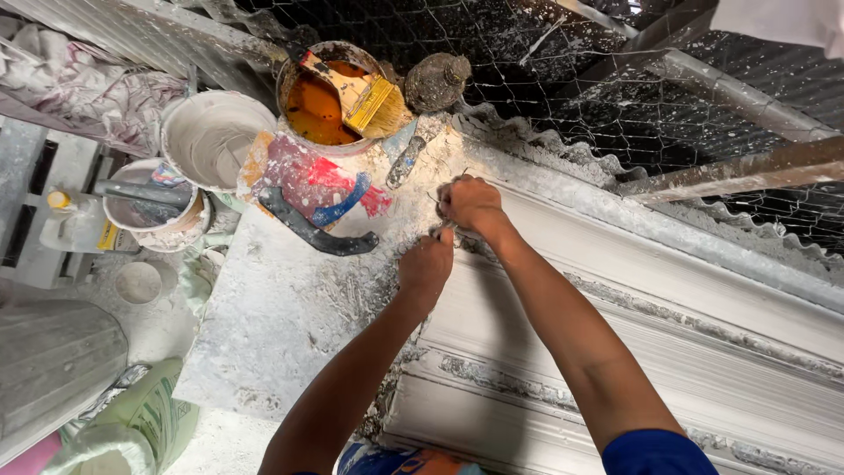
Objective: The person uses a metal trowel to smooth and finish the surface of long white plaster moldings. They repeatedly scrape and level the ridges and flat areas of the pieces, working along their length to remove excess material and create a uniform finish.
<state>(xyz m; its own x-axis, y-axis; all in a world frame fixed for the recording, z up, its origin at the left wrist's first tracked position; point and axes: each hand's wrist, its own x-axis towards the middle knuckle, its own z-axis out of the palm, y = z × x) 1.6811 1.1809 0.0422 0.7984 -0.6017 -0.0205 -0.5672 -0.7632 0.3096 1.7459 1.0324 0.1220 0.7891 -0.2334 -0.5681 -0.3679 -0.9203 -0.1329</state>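
At frame centre, left hand [425,266] and right hand [470,204] pinch thin grey wire [446,227] (barely visible); better twisted tight, flush against white plaster moulding [633,290].

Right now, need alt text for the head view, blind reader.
Seen from above, the left hand and right hand work close together at the edge of a white plaster moulding, pinching something thin, too small to identify. Beside them stand a bucket of orange liquid with a paintbrush, and wire mesh lies beyond.
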